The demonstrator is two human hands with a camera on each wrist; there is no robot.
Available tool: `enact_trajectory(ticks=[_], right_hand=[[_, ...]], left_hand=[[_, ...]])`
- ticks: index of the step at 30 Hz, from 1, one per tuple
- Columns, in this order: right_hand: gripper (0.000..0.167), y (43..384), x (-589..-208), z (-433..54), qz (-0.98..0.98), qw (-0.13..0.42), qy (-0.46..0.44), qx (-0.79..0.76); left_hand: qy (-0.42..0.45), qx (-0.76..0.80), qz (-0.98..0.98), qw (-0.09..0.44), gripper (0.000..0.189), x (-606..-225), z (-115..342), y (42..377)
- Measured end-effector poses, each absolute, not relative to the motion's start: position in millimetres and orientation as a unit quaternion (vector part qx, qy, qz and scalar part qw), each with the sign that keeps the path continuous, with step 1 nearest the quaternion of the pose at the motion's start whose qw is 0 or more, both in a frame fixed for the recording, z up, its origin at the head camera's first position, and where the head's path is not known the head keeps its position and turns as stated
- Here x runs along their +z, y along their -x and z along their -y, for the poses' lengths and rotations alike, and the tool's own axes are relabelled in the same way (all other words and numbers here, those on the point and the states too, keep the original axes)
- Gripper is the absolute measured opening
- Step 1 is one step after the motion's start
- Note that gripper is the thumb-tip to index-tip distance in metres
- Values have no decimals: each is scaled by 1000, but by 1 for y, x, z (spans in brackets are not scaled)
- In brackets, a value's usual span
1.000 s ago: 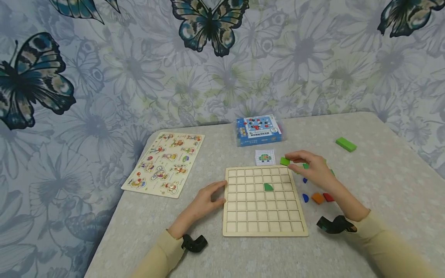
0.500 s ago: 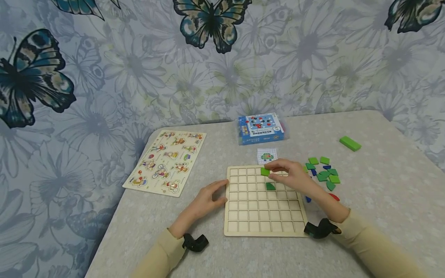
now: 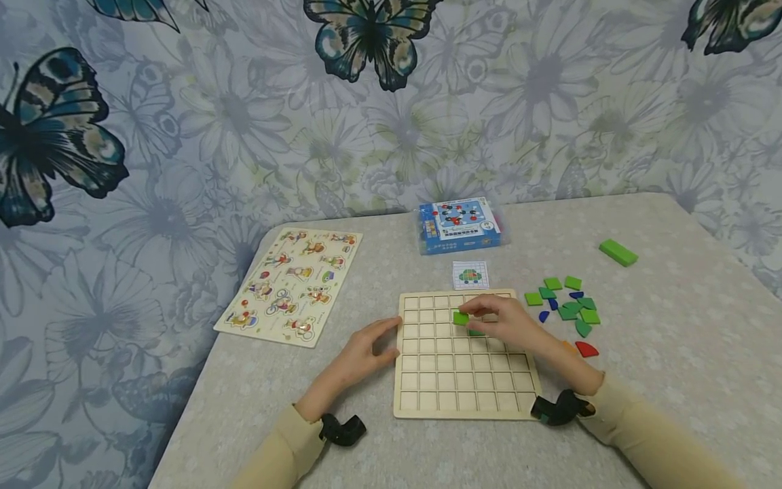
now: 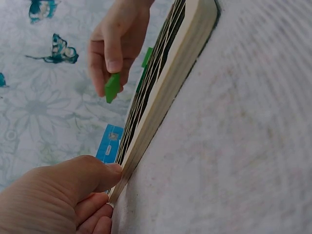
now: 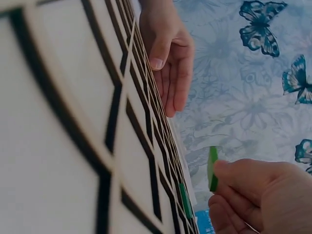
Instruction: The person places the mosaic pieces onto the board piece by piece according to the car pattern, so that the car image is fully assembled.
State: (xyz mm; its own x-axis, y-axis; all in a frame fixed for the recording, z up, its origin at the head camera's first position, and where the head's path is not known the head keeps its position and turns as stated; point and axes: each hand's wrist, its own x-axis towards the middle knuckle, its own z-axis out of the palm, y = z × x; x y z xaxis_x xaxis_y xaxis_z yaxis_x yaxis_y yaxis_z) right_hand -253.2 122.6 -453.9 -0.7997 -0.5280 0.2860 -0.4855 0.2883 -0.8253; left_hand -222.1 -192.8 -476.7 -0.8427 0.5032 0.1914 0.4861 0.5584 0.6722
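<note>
My right hand (image 3: 510, 324) pinches a light-green square tile (image 3: 460, 318) between thumb and fingers, above the upper part of a wooden grid board (image 3: 452, 382). In the right wrist view that tile (image 5: 212, 168) is held on edge, apart from the board. A darker green tile (image 5: 185, 200) sits on the grid close by; in the head view the right hand mostly covers it. At the board's left edge rests my left hand (image 3: 360, 350), its thumb and fingertips touching the rim with the fingers fairly straight.
Loose green, blue, red and orange tiles (image 3: 571, 307) lie right of the board. A pattern card (image 3: 470, 275) and a blue box (image 3: 459, 226) are behind it. A picture board (image 3: 290, 285) lies left, a green block (image 3: 618, 252) far right.
The right hand has carried the light-green tile leftward from beyond the board's upper right corner, then toward me over the grid. The left hand has stayed at the rim.
</note>
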Motion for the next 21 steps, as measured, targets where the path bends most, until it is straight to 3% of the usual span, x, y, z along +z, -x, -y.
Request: enact_trajectory(ticks=[21], right_hand=[[29,254,-475,-121,-838,-37,366,-404]], left_hand=[[-288,380,-879,9,58,-478,194,222]])
